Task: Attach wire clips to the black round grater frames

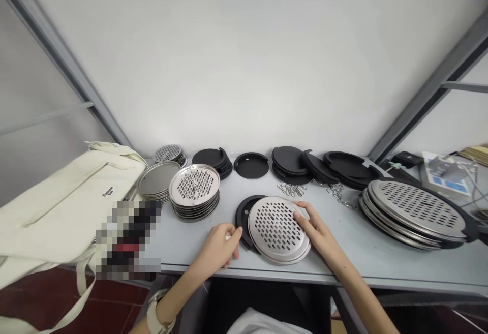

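Note:
A round metal plate with slotted holes (277, 227) lies on the table, partly over a black round holder (243, 215). My right hand (315, 230) grips the plate's right edge, thumb on its top and the other fingers around the rim. Just left of the holder is my left hand (222, 246), its fingers curled, with something small and white between thumb and fingers that I cannot make out.
Stacks of metal grater discs (194, 185) and plain discs (158, 179) stand left. Black round parts (250, 165) line the wall. Small metal hooks (292, 189) lie behind the plate. Perforated discs (417, 207) are piled right. A cream bag (68, 202) lies far left.

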A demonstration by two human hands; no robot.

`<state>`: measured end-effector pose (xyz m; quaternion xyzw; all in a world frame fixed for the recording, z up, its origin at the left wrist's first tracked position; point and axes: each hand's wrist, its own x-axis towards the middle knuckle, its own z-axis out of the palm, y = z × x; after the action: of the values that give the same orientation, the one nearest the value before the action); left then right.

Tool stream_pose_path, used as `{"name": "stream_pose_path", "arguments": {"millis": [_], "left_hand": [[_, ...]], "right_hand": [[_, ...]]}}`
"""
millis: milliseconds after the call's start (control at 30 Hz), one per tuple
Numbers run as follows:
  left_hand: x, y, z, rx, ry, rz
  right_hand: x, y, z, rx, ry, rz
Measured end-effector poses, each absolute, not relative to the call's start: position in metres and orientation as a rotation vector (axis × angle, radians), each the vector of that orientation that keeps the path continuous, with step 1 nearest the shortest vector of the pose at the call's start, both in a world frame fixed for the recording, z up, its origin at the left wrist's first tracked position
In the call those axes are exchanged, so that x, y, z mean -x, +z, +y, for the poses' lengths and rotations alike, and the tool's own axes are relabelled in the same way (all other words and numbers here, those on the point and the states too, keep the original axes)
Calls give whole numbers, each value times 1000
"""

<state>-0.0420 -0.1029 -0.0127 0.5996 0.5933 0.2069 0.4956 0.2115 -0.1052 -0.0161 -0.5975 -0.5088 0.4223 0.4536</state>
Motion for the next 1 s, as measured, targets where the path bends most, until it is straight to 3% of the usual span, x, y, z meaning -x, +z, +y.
{"name": "stream_pose_path", "arguments": {"millis": [167, 1000], "left_hand": [[35, -4, -87, -1909, 790, 1671], [30, -27, -74, -2189, 645, 1685]], "right_hand": [[-207, -22, -104, 1507, 943, -1339], [-207, -38, -109, 1539, 793, -1298]]}}
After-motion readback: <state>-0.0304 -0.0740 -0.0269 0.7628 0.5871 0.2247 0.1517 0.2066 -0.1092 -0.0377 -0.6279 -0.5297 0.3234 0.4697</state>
